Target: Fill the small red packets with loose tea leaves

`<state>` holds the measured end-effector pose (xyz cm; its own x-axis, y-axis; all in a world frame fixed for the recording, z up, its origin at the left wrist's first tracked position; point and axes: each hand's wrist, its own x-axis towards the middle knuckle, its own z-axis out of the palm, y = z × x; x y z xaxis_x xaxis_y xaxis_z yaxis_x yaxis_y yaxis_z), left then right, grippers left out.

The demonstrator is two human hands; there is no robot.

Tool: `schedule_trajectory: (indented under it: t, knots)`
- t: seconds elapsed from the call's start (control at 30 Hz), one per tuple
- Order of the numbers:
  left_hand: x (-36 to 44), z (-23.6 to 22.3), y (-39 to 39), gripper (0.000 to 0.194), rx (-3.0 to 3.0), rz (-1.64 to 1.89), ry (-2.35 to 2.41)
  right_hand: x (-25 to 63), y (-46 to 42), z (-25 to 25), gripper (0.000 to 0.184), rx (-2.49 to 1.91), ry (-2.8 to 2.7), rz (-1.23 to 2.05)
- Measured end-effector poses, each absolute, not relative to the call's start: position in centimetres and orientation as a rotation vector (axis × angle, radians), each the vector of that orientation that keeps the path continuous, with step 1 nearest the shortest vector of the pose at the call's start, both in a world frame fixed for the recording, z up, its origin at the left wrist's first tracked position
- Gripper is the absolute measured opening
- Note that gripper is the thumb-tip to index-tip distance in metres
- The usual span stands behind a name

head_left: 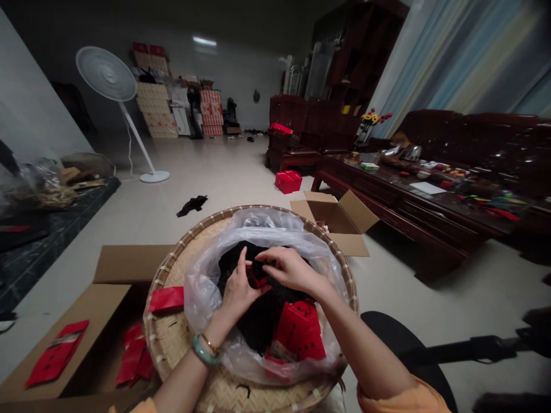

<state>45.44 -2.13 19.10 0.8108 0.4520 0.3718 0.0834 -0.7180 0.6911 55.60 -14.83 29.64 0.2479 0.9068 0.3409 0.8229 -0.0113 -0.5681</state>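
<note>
A woven bamboo tray (pixel 163 287) holds a clear plastic bag (pixel 202 298) full of soft black material (pixel 258 327). Above the bag's middle, my left hand (pixel 239 289) and my right hand (pixel 288 269) pinch a small red piece (pixel 257 280) together, with black material bunched around it. A red paper bag with black dots (pixel 299 332) lies in the plastic bag near my right wrist. A flat red packet (pixel 166 299) rests on the tray beside the plastic bag. My left wrist wears a green bangle and a gold bracelet.
An open cardboard box (pixel 86 310) with red packets stands at lower left, and another (pixel 340 221) stands beyond the tray. A black stool seat (pixel 400 344) is at lower right. Red boxes (pixel 287 181) and a black cloth (pixel 191 205) lie on the floor. A long wooden table (pixel 408 195) is at right.
</note>
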Motion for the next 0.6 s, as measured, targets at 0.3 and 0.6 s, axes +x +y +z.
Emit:
schedule_trajectory:
  t: [0.3, 0.6]
  knots:
    - [45.4, 18.5, -1.8, 0.097, 2.293, 0.691, 0.413, 55.1, -14.8, 26.9, 0.02, -1.992, -1.735, -0.191]
    - [45.2, 17.9, -1.7, 0.093, 2.282, 0.691, 0.374, 54.0, -14.6, 26.5, 0.026, -2.148, -1.81, -0.056]
